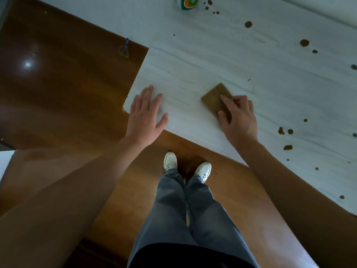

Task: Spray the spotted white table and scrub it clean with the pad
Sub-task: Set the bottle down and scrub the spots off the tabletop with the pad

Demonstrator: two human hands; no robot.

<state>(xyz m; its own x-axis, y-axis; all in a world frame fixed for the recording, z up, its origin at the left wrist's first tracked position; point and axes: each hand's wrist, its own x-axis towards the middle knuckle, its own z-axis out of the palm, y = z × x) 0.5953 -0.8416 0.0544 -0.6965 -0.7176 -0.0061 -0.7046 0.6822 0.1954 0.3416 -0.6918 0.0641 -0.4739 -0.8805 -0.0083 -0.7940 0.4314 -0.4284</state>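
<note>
The white table (222, 55) fills the upper right, with brown and dark spots (304, 42) scattered over its right side. A brown rectangular scrubbing pad (213, 97) lies flat near the table's front edge. My right hand (238, 117) presses on the pad, index finger and thumb stretched across it, the other fingers bent at its right edge. My left hand (145, 113) rests flat on the table's near left corner, fingers spread and straight. A green and orange bottle (190, 2) stands at the table's far edge, cut off by the frame.
A glossy brown wooden floor (58, 84) surrounds the table on the left and front. My legs in grey trousers and white shoes (187, 167) stand close to the table's front edge. A small clear object with a blue piece (124, 49) sits on the floor by the table's left side.
</note>
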